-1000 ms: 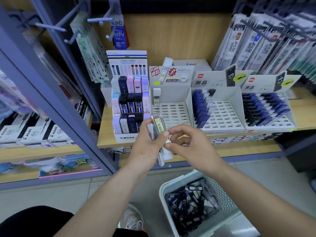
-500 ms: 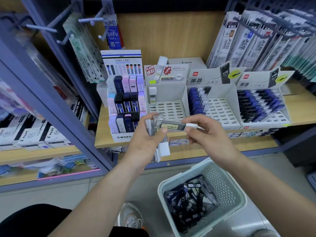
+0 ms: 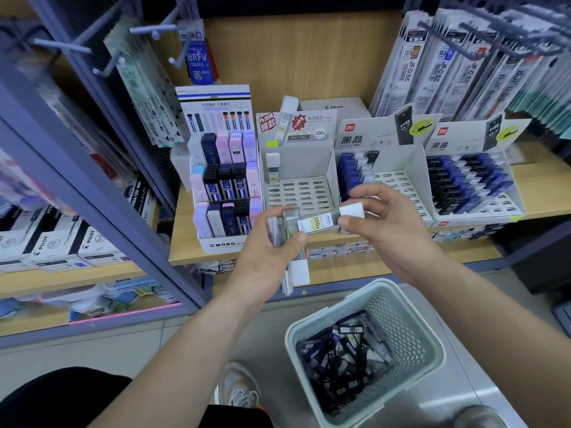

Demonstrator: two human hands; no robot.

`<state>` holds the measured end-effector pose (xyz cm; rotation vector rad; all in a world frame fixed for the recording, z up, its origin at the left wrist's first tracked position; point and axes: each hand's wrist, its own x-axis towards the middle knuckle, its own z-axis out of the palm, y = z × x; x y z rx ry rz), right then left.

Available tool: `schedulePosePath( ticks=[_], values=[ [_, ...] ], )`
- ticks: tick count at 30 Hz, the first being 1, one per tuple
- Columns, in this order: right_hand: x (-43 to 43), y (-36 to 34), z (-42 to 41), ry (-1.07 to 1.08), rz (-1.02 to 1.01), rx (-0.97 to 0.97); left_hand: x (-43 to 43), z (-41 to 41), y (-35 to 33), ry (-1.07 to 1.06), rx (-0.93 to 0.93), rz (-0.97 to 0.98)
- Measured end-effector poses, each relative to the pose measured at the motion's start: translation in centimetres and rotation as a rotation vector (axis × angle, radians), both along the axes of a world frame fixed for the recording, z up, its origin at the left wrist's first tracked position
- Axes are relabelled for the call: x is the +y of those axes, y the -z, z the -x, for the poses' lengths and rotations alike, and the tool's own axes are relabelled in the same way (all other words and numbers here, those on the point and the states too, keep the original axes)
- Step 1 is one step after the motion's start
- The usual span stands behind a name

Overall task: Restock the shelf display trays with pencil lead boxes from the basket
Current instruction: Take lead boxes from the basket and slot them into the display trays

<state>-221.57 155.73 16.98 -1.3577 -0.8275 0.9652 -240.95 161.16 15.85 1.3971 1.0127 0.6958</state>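
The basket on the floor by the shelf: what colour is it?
Pale mint green, with perforated walls; the basket shows clearly in the head view.

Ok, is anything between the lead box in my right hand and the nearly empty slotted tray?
Nothing visible does. The right hand pinches the white-capped lead box in front of the slotted tray, whose slots are bare except one standing box at its back left. The stack in the left hand sits off to the left.

The left hand [image 3: 265, 257] hides much of its clear boxes [image 3: 282, 225]; the hanging packs [image 3: 522, 75] at right are blurry and cut off
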Motion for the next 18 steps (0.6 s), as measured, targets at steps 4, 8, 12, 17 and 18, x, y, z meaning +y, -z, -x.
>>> schedulePosePath(
  ticks=[4,8,12,17,18],
  values=[
    [1.1,-0.3,0.6,0.024,-0.028,0.170,-0.2,0.1,0.1,0.004,0.019,0.009],
    [4.1,-1.1,0.5,0.148,-0.087,-0.023,0.0,0.7,0.7,0.011,0.080,0.015],
    [8.5,-0.9,-0.7,0.215,-0.075,-0.523,0.5,1.6,1.7,-0.021,0.148,0.024],
    [12.8,0.6,-1.1,0.114,-0.034,-0.755,0.9,2.0,2.2,-0.016,0.127,0.046],
    [13.3,0.8,-1.2,0.105,-0.041,-0.783,1.0,2.0,2.1,-0.014,0.122,0.053]
  ],
)
